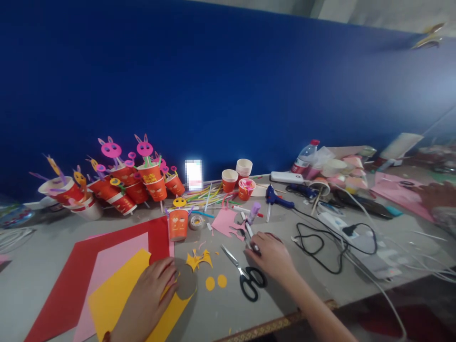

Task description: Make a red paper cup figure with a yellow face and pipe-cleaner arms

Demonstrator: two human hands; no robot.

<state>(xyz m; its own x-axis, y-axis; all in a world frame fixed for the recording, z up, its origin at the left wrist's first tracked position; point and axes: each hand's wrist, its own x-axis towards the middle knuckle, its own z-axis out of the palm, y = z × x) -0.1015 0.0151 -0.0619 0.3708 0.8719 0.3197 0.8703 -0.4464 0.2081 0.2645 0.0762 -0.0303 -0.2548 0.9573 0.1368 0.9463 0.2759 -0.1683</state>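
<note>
My left hand (153,289) lies over a yellow sheet of paper (123,289), its fingers curled together at the sheet's edge, beside a round cut-out gap. My right hand (270,254) closes on the dark end of a white marker pen (249,230). Scissors with black handles (245,273) lie partly spread between my hands. To their left are two small yellow paper discs (210,284) and jagged yellow scraps (199,259). A cut pink paper piece (225,221) sits beyond the marker. Facing me stands an orange paper cup (178,225) with a yellow face on top.
Red paper (60,285) and pink paper lie under the yellow sheet. Decorated cups (155,187) crowd the back left. A blue glue gun (280,198), its looping black cable and a white power strip (335,225) occupy the right. Another person's hand (436,192) is at the far right.
</note>
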